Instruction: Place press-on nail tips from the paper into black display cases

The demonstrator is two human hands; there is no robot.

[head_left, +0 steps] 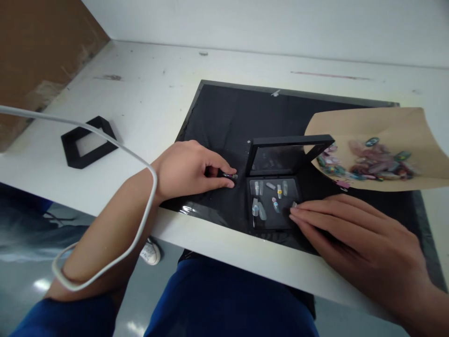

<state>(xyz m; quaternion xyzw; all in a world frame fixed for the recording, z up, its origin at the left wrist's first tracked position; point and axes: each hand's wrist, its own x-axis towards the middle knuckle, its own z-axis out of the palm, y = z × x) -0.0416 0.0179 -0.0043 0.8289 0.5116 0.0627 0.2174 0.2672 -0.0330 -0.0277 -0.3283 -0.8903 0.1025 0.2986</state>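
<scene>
An open black display case [284, 222] with a raised, clear-windowed lid [291, 140] lies near the mat's front edge. Several false nails [261, 210] are spread over its dark base, some clear and some decorated. To the left of the case, my left hand [185, 168] pinches a small shiny false nail [230, 176] between thumb and forefinger, low over the mat. My right hand [365, 234] reaches over the case's right edge. Its fingertips are closed on a small pale false nail [293, 204], mostly hidden by the fingers.
Brown paper [389, 121] at the right holds a pile of colourful false nails [382, 161]. A black mat [224, 110] covers part of the white table [150, 75]. A black frame [72, 152] stands at the left. A white cable [154, 187] crosses my left forearm.
</scene>
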